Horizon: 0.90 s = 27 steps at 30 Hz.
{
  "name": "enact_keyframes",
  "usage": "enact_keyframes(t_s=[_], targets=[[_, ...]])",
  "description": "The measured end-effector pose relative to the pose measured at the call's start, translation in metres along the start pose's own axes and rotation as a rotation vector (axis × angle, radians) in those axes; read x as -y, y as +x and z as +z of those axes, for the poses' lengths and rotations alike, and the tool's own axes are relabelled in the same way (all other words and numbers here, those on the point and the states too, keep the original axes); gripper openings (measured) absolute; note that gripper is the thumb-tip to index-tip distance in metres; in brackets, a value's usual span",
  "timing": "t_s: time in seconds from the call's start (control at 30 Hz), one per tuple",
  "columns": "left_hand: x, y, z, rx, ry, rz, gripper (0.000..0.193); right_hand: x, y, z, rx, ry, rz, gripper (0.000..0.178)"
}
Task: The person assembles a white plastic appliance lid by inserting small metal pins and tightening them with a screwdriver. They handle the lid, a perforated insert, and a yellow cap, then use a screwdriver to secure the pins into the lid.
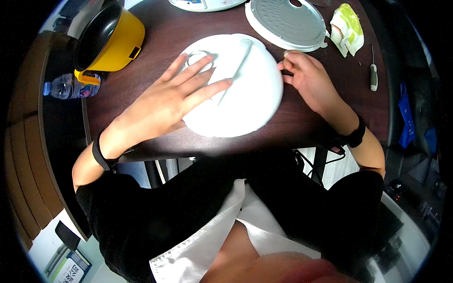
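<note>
A smooth white round piece (255,104), like a plate or cover, lies near the table's front edge. My left hand (165,96) is spread flat over its left side, fingers apart. Under and beside those fingers is a ring-shaped part (200,57). A long narrow strip (240,59) runs slantwise across the white piece; whether it is a loose object or part of the surface I cannot tell. At the right rim, my right hand (306,78) has loosely bent fingers, their tips apart and beside or touching the edge. No held object shows in it.
A grey-white round lid (285,23) with a dimpled top lies behind the right hand. Beyond it are a green-white crumpled wrapper (348,29) and a screwdriver (373,75). At left stand a yellow pot (120,40) and a lying water bottle (66,87). Another white round part (207,4) is at the back.
</note>
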State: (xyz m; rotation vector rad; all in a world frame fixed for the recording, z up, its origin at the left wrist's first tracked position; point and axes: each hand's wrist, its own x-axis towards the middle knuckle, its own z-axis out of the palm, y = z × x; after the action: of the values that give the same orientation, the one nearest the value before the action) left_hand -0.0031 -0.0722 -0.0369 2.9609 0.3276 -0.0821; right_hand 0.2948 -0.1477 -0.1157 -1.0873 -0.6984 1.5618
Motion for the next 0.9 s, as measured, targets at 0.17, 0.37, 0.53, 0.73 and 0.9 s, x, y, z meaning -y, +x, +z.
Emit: enact_keyframes(t_s=[0.17,0.37,0.53,0.73,0.9], targets=[[0.014,-0.012,0.012,-0.052,0.245,0.018,0.055,-0.003,-0.011,0.021,0.035,-0.112,-0.003,0.014],[0.033,-0.024,0.021,-0.083,0.347,0.076,0.052,0.005,-0.022,0.033,0.173,-0.434,-0.189,0.011],[0.051,-0.041,0.035,-0.215,0.407,0.143,0.067,0.008,-0.037,0.042,0.269,-0.444,-0.442,0.008],[0.068,-0.050,0.045,-0.370,0.537,0.202,0.081,0.015,-0.046,0.046,0.425,-0.572,-0.662,0.012],[0.071,-0.046,0.043,-0.413,0.573,0.219,0.085,0.014,-0.053,0.049,0.448,-0.632,-0.710,0.016]])
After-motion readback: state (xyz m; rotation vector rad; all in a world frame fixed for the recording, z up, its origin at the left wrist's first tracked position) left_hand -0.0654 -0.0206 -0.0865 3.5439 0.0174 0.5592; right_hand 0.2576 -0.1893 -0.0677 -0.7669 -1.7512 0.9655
